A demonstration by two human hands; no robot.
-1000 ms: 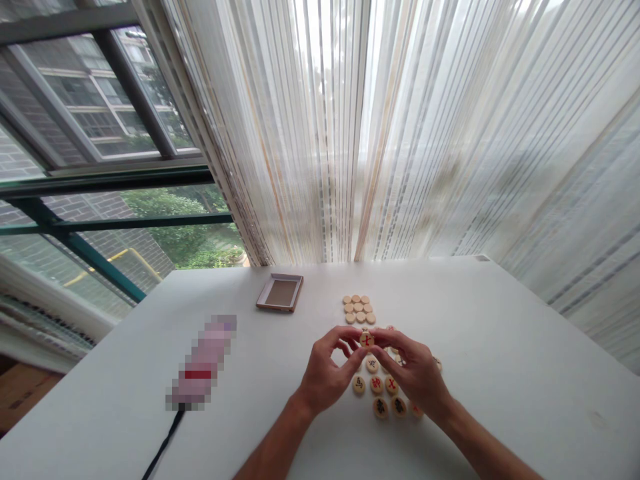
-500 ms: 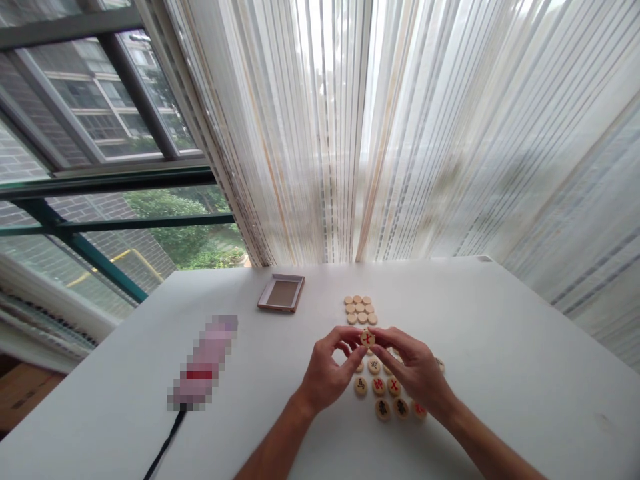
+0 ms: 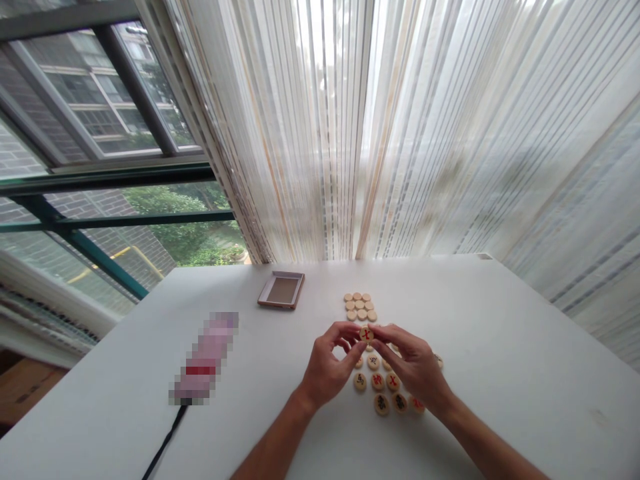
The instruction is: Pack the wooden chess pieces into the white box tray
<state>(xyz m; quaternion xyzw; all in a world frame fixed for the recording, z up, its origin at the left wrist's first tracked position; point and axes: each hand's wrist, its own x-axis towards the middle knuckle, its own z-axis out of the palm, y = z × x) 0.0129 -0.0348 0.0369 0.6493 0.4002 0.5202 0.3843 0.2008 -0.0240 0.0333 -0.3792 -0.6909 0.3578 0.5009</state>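
Since the earlier frame, the whole view has shifted slightly, placing the table contents a little higher; the left hand, the right hand and the red-marked piece show no clear displacement relative to each other. Judgement: handling is at a hold, with the piece not yet released.

Room and surface, in descending order of size:

A striped sheer curtain spans the back. A window stands at the left (brickwork and greenery show through it). The white table extends below both.

On the table's left side lies a pink item, pixelated beyond identification, with a black cord at its near end. Farther back sits a shallow box.

Both hands hold the red-marked piece between thumb and fingertips, one at each side, its character facing the wearer. It is raised over the loose marked pieces (some are hidden by the hands). Just beyond are nine blank-topped discs, arranged three by three.
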